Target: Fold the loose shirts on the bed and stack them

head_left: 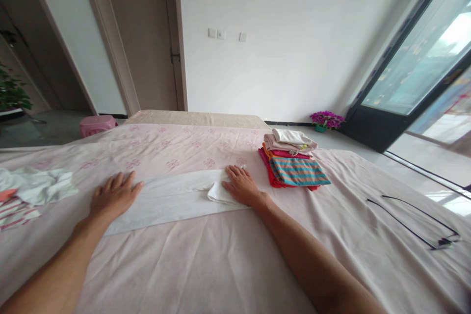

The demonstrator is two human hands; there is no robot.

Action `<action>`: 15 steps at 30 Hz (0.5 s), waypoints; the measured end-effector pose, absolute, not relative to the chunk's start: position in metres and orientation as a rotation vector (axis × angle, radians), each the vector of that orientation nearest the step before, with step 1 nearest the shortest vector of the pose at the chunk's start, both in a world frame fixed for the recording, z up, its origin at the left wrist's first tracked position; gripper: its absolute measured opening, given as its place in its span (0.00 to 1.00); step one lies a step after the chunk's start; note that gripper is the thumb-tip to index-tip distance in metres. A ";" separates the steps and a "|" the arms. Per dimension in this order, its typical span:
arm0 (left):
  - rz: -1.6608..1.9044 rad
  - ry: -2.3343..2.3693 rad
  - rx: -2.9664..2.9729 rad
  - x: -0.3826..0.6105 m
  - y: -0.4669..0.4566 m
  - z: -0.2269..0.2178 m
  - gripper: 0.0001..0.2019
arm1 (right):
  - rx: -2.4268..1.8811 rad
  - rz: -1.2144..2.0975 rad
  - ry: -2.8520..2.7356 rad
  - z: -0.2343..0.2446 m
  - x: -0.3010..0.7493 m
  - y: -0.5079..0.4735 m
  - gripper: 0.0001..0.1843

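A white garment [172,198], folded into a long strip, lies flat across the pink bedsheet [176,265]. On the strip's left end rests my left hand [115,194], palm down with the fingers spread. My right hand [241,185] lies flat on the right end, beside a small folded-over flap of the white cloth. Just right of that hand stands a stack of folded clothes [300,169], with a striped blue-and-orange piece, red layers and white on top. What the garment is exactly cannot be made out.
Crumpled white clothes [44,184] and a red-striped piece [18,213] lie at the left. Black-framed glasses [415,221] rest on the sheet at right. Beyond the bed are a pink stool [97,126], purple flowers [327,119] and a white wall [275,68].
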State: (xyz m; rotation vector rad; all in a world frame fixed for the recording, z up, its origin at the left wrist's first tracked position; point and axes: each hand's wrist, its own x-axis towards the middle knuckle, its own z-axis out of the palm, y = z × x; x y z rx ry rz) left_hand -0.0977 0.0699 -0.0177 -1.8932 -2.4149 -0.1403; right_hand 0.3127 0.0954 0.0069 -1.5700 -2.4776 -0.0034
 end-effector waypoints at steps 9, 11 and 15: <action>-0.049 -2.489 -1.688 -0.086 0.053 0.005 0.30 | -1.575 0.006 -2.478 0.008 0.311 0.096 0.33; 0.013 -2.471 -1.644 -0.083 0.049 0.010 0.29 | -1.573 0.008 -2.477 0.009 0.311 0.096 0.33; 0.061 -2.475 -1.618 -0.079 0.045 0.017 0.29 | -1.572 0.014 -2.478 0.009 0.312 0.095 0.33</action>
